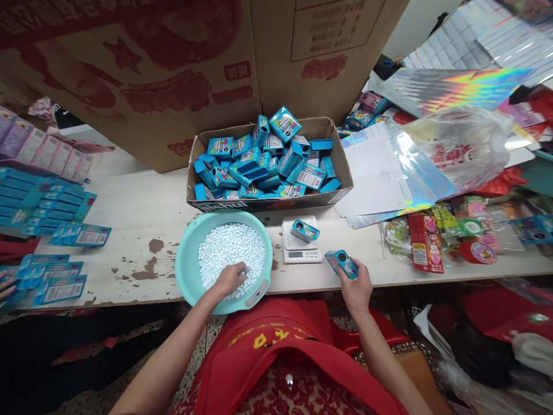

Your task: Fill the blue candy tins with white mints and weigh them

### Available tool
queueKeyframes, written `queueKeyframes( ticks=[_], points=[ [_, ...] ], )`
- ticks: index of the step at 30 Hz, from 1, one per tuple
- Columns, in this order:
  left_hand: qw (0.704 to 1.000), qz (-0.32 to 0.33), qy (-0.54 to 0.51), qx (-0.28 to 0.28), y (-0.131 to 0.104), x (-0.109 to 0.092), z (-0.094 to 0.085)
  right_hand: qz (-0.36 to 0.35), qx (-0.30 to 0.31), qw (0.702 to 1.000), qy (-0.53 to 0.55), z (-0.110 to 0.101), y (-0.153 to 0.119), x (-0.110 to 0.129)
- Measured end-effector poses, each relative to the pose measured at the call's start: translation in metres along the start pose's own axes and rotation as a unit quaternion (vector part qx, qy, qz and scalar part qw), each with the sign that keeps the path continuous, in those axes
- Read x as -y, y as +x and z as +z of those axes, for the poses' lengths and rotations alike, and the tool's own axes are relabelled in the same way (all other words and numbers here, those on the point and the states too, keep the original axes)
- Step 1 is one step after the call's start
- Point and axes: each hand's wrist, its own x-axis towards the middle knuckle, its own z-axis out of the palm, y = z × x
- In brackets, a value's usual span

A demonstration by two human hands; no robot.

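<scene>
My left hand (232, 279) is closed among small white pellets (228, 245) in a turquoise basin (185, 271); what its fingers hold is hidden. Just right of the scale, over the table's front edge, my right hand (356, 285) grips a small blue tin (343, 263) with a dark round spot on its top. A similar blue tin (305, 230) lies on the white scale (302, 255), whose display is too small to read. Behind the basin and scale, a cardboard tray (268, 206) holds several blue tins (285, 124) in a loose heap.
A big carton (259, 69) stands behind the tray. Blue boxes (82, 235) are stacked at the left, where another person's hand (6, 288) shows at the edge. Paper sheets (374, 173), a plastic bag (466, 144) and a red package (425, 245) lie at the right.
</scene>
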Motion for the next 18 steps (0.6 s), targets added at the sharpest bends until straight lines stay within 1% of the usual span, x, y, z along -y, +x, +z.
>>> queueKeyframes(
  ticks=[1,2,3,4,6,7,8,9,10,11,12,13,15,18],
  points=[
    [0.999,-0.006,-0.038,0.015,-0.002,0.0,-0.004,-0.014,0.003,1.0,-0.008,0.001,-0.001,-0.003],
    [0.994,-0.017,-0.103,0.033,-0.005,0.001,-0.009,-0.026,0.006,1.0,-0.014,0.002,-0.001,-0.005],
    [0.98,-0.028,-0.19,0.048,-0.008,0.001,-0.013,-0.034,0.01,0.999,-0.02,0.003,-0.001,-0.007],
    [0.955,-0.039,-0.288,0.058,-0.01,0.001,-0.017,-0.041,0.015,0.999,-0.024,0.003,-0.002,-0.008],
    [0.886,-0.054,-0.458,0.052,-0.015,0.0,-0.022,-0.052,0.022,0.998,-0.027,0.004,-0.002,-0.01],
    [0.861,-0.059,-0.503,0.038,-0.016,-0.002,-0.024,-0.056,0.023,0.998,-0.027,0.005,-0.002,-0.011],
    [0.847,-0.069,-0.526,0.023,-0.016,-0.004,-0.025,-0.059,0.023,0.998,-0.026,0.006,-0.002,-0.012],
    [0.843,-0.086,-0.532,0.012,-0.015,-0.008,-0.027,-0.061,0.02,0.998,-0.025,0.007,-0.003,-0.013],
    [0.847,-0.104,-0.522,0.005,-0.012,-0.013,-0.029,-0.062,0.017,0.998,-0.023,0.009,-0.003,-0.013],
    [0.858,-0.115,-0.5,0.003,-0.009,-0.02,-0.031,-0.064,0.015,0.998,-0.021,0.011,-0.003,-0.014],
    [0.874,-0.112,-0.472,0.008,-0.005,-0.028,-0.034,-0.066,0.012,0.998,-0.017,0.012,-0.003,-0.014],
    [0.892,-0.093,-0.443,0.016,0.0,-0.039,-0.038,-0.067,0.01,0.998,-0.014,0.014,-0.003,-0.014],
    [0.922,-0.022,-0.385,0.038,0.012,-0.065,-0.047,-0.07,0.008,0.998,-0.007,0.015,-0.003,-0.014],
    [0.96,0.075,-0.264,0.048,0.036,-0.113,-0.055,-0.073,0.005,0.997,-0.002,0.017,-0.004,-0.013]
  ],
)
